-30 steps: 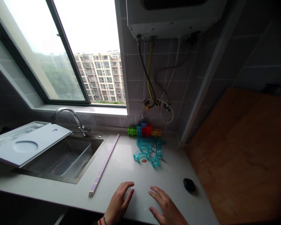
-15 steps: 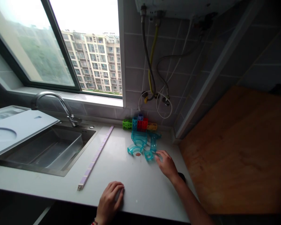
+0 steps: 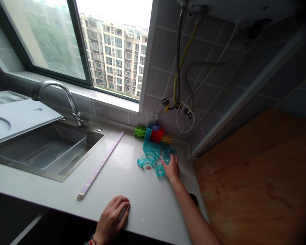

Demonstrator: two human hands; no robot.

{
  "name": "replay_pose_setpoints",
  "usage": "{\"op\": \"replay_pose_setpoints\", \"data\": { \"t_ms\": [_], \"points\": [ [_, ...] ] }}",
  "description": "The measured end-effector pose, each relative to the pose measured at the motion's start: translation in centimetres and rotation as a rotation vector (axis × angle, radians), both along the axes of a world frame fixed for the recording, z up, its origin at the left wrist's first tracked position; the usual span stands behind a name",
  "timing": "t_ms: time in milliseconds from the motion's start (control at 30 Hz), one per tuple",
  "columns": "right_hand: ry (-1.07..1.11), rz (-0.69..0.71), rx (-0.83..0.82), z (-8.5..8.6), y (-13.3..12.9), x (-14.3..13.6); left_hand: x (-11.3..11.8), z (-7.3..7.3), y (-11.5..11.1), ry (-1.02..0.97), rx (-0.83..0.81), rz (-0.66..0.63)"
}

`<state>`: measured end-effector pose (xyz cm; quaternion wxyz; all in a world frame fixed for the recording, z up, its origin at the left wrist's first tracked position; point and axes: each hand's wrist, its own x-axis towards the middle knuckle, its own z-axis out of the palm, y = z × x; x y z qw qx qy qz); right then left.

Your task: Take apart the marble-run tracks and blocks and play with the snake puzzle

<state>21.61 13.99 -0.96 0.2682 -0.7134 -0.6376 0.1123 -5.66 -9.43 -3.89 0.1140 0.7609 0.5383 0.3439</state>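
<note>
Nearest the viewer, the left hand rests at the front edge of the white counter, its fingers curled together, the thumb drawn in and no object visible in them. Beyond it, the right hand has advanced from beside the small square turquoise piece to the near end of the straight turquoise channel piece. Its thumb and forefinger stand apart there; whether they have closed on the plastic cannot be told. The shift makes the channel piece, lying on the counter, the one nearest the right hand. To its left lie curved turquoise track pieces; behind, against the wall, sit green, red and yellow blocks. A purple-and-white strip runs obliquely between these pieces and the sink.
</note>
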Motion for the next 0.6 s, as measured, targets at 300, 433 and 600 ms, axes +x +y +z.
{"op": "replay_pose_setpoints", "data": {
  "t_ms": [300, 433, 600],
  "points": [
    [0.013, -0.074, -0.076, -0.4, 0.5, 0.0, -0.1, -0.1, 0.0, 0.0, 0.003, -0.008],
    [0.034, -0.097, -0.075, -0.1, 0.4, 0.8, -0.2, -0.2, 0.0, -0.008, 0.018, -0.015],
    [0.115, -0.112, -0.031, 0.7, -0.5, 2.3, -0.4, -0.1, -0.1, 0.001, 0.039, -0.023]
  ]
}}
